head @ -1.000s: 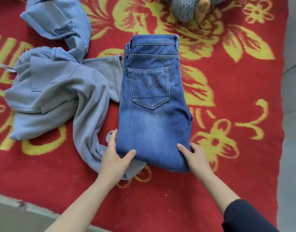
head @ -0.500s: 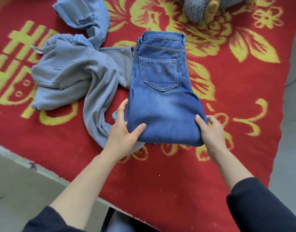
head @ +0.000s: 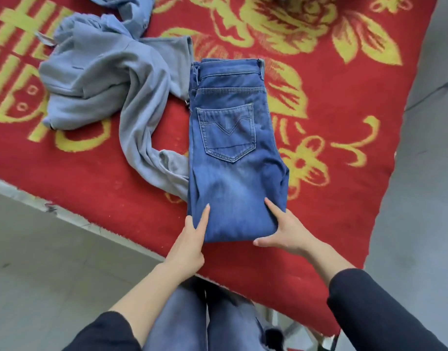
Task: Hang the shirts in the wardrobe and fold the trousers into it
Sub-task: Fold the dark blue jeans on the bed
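Note:
Folded dark blue jeans (head: 233,153) lie on the red blanket (head: 344,198), back pocket up, waistband at the far end. My left hand (head: 190,241) grips the near left corner, thumb on top of the denim. My right hand (head: 286,231) grips the near right corner, one finger on top and the thumb along the near fold. A crumpled grey-blue top (head: 104,79) lies to the left of the jeans, its sleeve touching their left edge.
Another light blue garment (head: 131,11) lies at the far edge of view. The blanket's near edge runs diagonally just below my hands, with grey floor (head: 53,262) on the left and right. My own legs in jeans (head: 205,320) stand below.
The folded jeans have slid toward me, off the grey sleeve and close to the blanket's near edge. Both hands stayed on the near corners.

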Demonstrator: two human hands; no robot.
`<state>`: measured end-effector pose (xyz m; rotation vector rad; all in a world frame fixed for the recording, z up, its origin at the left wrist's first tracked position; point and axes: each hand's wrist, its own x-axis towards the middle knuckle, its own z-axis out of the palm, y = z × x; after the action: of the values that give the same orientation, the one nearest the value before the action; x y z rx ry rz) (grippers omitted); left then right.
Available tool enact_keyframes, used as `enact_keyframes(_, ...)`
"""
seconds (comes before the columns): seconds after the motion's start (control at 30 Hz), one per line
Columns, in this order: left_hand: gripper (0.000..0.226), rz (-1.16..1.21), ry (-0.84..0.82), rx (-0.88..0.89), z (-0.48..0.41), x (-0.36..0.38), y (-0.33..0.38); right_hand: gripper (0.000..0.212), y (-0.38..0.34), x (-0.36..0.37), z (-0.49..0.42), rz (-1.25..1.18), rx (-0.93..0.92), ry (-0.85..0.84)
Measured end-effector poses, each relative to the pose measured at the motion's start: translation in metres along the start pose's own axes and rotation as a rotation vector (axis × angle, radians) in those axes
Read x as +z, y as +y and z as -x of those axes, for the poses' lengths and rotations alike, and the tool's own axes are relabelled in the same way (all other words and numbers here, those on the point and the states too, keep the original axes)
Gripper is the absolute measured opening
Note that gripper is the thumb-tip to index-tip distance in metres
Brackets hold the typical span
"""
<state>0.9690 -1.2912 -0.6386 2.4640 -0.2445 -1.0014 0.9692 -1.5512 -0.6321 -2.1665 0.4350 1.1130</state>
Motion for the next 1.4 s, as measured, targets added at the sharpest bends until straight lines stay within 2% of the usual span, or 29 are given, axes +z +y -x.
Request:
enact_keyframes(0.03,0.105,-0.134,0.049,-0.035,-0.001,0.0,0.005,0.115,-0.003,0.006,0.002,0.134,0.007,0.001)
enact_keyframes(0.07,0.105,-0.249,0.126,-0.058,-0.005,0.001,0.008,0.112,-0.007,0.013,0.005,0.307,-0.005,0.057)
enact_keyframes(0.1,0.102,-0.342,0.211,-0.05,-0.009,0.002,0.011,0.104,-0.009,0.02,0.005,0.485,-0.03,0.19)
enact_keyframes(0.2,0.072,-0.562,0.398,0.07,-0.016,0.005,0.01,0.062,-0.008,0.028,0.004,0.8,-0.177,0.566)
enact_keyframes(0.27,0.049,-0.61,0.409,0.16,-0.015,-0.002,0.009,0.052,0.0,0.02,0.001,0.855,-0.275,0.662)
enact_keyframes(0.33,0.027,-0.65,0.347,0.373,-0.016,-0.019,0.006,0.055,0.005,0.006,0.003,0.836,-0.362,0.562)
enact_keyframes(0.37,0.02,-0.661,0.271,0.469,-0.019,-0.03,0.008,0.052,0.007,0.0,0.003,0.829,-0.402,0.454)
enact_keyframes(0.43,0.02,-0.676,-0.033,0.556,-0.028,-0.049,0.014,0.035,0.001,-0.014,0.006,0.752,-0.387,0.145)
enact_keyframes(0.5,0.015,-0.606,-0.381,0.465,-0.031,-0.06,0.031,0.01,-0.011,-0.028,0.008,0.578,-0.255,-0.028)
enact_keyframes(0.53,0.008,-0.497,-0.476,0.414,-0.031,-0.064,0.041,0.012,-0.013,-0.035,0.006,0.494,-0.173,-0.095)
enact_keyframes(0.63,0.02,-0.135,-0.638,0.235,-0.025,-0.068,0.059,0.018,-0.016,-0.049,0.007,0.284,0.071,-0.352)
enact_keyframes(0.7,0.01,0.076,-0.793,0.131,-0.022,-0.07,0.065,0.029,-0.014,-0.052,0.011,0.155,0.183,-0.51)
enact_keyframes(0.77,0.005,0.224,-0.92,0.049,-0.021,-0.074,0.067,0.015,-0.014,-0.057,0.016,0.106,0.255,-0.609)
enact_keyframes(0.83,0.01,0.317,-0.946,0.014,-0.029,-0.083,0.064,0.011,-0.018,-0.07,0.016,0.048,0.256,-0.601)
enact_keyframes(0.9,0.017,0.32,-0.812,0.03,-0.045,-0.099,0.058,0.007,-0.026,-0.087,0.008,-0.035,0.219,-0.475)
enact_keyframes(0.93,0.023,0.302,-0.696,0.051,-0.053,-0.11,0.055,0.004,-0.032,-0.097,0.003,-0.065,0.19,-0.408)
enact_keyframes(0.97,0.026,0.308,-0.58,0.064,-0.063,-0.121,0.053,0.009,-0.037,-0.108,-0.006,-0.079,0.162,-0.342)
enact_keyframes(1.07,0.022,0.458,-0.332,0.071,-0.092,-0.153,0.048,0.032,-0.054,-0.137,-0.028,-0.09,0.061,-0.128)
enact_keyframes(1.17,0.016,0.501,-0.078,0.093,-0.12,-0.163,0.048,0.022,-0.069,-0.152,-0.051,-0.135,-0.016,0.059)
enact_keyframes(1.27,0.005,0.367,0.186,0.09,-0.148,-0.15,0.048,0.024,-0.077,-0.147,-0.073,-0.059,-0.036,0.24)
enact_keyframes(1.37,0.004,0.289,0.285,0.08,-0.173,-0.135,0.042,0.014,-0.072,-0.135,-0.092,0.107,-0.053,0.393)
enact_keyframes(1.4,0.007,0.212,0.309,0.074,-0.18,-0.13,0.04,0.021,-0.07,-0.129,-0.096,0.187,-0.066,0.428)
